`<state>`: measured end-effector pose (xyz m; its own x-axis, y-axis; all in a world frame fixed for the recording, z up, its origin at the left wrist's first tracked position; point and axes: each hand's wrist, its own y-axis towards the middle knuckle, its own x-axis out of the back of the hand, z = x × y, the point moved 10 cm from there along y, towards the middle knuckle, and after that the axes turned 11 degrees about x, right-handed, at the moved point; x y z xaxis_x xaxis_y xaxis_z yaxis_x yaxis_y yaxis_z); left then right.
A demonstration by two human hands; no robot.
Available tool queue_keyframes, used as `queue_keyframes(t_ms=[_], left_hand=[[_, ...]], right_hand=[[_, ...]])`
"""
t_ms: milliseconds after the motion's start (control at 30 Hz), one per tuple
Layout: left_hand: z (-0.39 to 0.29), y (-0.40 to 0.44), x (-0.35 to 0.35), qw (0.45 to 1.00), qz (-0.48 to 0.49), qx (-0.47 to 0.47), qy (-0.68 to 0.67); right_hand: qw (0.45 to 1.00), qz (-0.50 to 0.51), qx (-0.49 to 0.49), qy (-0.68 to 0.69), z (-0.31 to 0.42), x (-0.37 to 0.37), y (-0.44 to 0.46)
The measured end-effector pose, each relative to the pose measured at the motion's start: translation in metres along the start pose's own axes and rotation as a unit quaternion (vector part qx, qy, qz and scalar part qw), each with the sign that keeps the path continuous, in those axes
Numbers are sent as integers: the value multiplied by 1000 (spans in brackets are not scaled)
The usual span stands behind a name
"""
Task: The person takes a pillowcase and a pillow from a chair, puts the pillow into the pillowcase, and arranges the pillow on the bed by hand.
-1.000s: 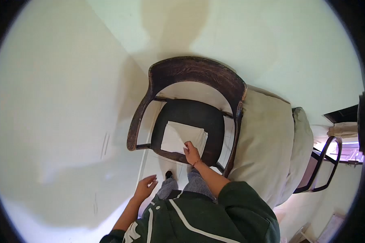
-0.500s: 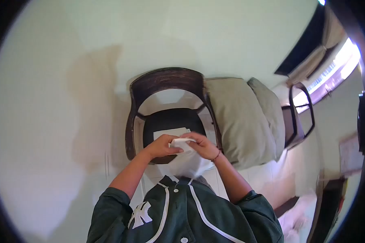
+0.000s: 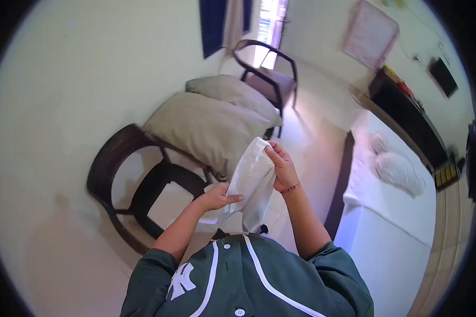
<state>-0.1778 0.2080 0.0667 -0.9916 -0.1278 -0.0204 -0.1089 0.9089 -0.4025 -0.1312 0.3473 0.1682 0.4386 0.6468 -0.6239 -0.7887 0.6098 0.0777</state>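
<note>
Both my hands hold a white cloth (image 3: 251, 171) in front of my chest. My left hand (image 3: 217, 198) grips its lower left side, thumb lying over the fabric. Higher up, my right hand (image 3: 282, 168) pinches the upper right edge between thumb and fingers. The cloth hangs partly unfolded toward my shirt, and its lower end drops in front of me. To the left stands a dark wooden chair (image 3: 111, 158) with a flat white piece (image 3: 172, 203) on its black seat; I cannot make out what that piece is.
Large beige cushions (image 3: 201, 124) lie beyond the chair, along the wall. Another dark chair (image 3: 272, 79) stands farther back near the bright window. On the right is a bed with a white sheet (image 3: 391, 227) and white pillows (image 3: 399, 171); a dark cabinet (image 3: 402, 108) is behind it.
My view has turned right, bringing the bed into sight. The cloth, bunched between my hands before, is now spread longer, with my right hand raised and farther from the left.
</note>
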Motion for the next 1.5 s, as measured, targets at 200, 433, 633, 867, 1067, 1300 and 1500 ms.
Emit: queue_keyframes(t_ms=[200,433,633,867,1067,1300,1500], left_hand=[[32,67,-72,983,75,83,145],[13,151,-158,998,-42,3,-43],[-67,195,-272,976,50,-105,183],[-64,241,-395,900,128,-103,405],[-53,325,-409,865,47,-20,499],[-113,399,-459,990,35,-79,113],[-237,353,-658,889,388,-211,119]], right_hand=[[974,-159,163,-4,130,120,-67],[910,-287,292,-63,266,282,-209],[809,-388,352,-267,362,359,-342],[735,-473,398,-279,409,407,-455],[645,-536,447,-310,436,415,-533],[838,-406,131,-340,372,441,-530],[763,-431,112,-468,408,454,-376]])
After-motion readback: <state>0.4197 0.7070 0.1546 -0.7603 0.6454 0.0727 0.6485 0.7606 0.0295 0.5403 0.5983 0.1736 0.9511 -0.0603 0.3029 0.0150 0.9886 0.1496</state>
